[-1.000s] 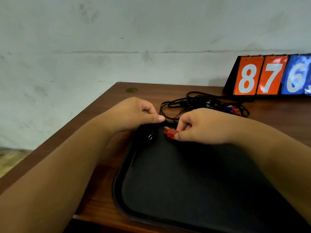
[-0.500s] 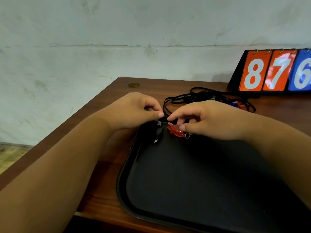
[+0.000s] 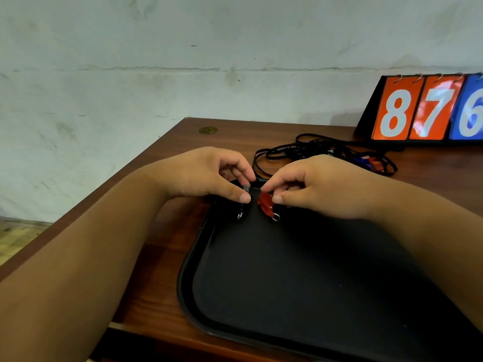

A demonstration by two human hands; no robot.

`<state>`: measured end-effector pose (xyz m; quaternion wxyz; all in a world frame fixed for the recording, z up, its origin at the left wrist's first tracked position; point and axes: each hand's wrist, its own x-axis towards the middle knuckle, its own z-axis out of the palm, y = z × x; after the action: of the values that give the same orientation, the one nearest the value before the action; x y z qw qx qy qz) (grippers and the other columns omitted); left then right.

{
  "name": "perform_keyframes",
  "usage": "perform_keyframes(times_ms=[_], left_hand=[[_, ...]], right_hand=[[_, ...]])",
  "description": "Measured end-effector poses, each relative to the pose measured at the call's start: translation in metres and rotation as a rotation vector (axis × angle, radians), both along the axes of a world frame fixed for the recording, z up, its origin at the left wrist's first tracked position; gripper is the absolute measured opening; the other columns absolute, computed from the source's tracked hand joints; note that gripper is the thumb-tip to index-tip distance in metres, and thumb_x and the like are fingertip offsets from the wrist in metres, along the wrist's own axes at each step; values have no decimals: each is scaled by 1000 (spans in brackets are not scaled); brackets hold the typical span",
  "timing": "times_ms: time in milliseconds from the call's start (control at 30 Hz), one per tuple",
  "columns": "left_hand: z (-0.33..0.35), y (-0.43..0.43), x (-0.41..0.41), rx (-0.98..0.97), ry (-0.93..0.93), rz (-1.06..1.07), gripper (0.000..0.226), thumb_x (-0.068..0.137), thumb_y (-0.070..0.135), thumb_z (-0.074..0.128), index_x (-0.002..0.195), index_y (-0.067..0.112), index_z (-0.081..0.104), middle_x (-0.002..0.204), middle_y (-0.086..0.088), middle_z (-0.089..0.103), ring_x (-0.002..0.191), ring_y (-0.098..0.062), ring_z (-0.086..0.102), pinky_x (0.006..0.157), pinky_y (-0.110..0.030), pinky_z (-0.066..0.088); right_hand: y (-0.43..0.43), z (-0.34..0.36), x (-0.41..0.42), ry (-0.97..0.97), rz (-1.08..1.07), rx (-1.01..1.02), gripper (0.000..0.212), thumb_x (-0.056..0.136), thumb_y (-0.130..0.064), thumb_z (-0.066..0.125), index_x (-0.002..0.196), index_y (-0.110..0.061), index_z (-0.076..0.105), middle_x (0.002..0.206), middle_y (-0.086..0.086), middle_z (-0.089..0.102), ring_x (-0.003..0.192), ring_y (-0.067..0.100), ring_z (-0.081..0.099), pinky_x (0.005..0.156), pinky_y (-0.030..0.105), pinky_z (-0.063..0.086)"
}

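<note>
Both hands are working over the far-left corner of the black tray point(image 3: 183, 283).

- Left hand point(image 3: 209, 176): thumb and forefinger pinch the top of a small black piece point(image 3: 241, 210). The rest hangs toward the near edge, with a metal ring at its low end.
- Right hand point(image 3: 321, 186): fingers curled, pinching a red piece point(image 3: 265, 203) of similar shape. Its ring point(image 3: 276, 218) points near and right.

Key geometry: the long axes form an inverted V. The pinched top ends sit just beside each other between the two thumbs, and the ring ends splay apart. I can't tell if the tops touch.

My read is that the next move happens at those top ends, joining or parting them. Each hand is equally near, so it's a two-hand job.

A heap of black cord point(image 3: 313, 150) lies on the tabletop point(image 3: 162, 270) just beyond the corner, toward the far edge.
</note>
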<state>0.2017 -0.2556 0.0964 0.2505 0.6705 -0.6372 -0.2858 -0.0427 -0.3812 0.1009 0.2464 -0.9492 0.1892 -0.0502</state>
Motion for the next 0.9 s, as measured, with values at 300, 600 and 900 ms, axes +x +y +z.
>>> perform_keyframes(times_ms=[300,600,900], left_hand=[[-3,-2,3,-42,43,26,45,81,25,95,122,29,76,113,10,79,88,0,67,78,-16,53],[-2,-2,5,-36,58,17,42,83,23,93,121,30,76,114,7,79,86,1,66,77,-15,52],[-4,-3,7,-23,79,13,39,87,20,90,122,29,76,116,6,79,91,-3,68,83,-20,54]], right_hand=[[3,-1,1,12,6,-8,31,106,-34,68,134,-47,72,106,-22,75,101,-11,67,85,7,46],[1,-2,2,15,33,-65,34,105,-36,68,137,-46,70,110,-30,68,107,-14,60,91,10,43],[0,-2,1,2,44,-86,36,106,-36,66,140,-49,68,110,-29,69,107,-13,61,91,9,45]])
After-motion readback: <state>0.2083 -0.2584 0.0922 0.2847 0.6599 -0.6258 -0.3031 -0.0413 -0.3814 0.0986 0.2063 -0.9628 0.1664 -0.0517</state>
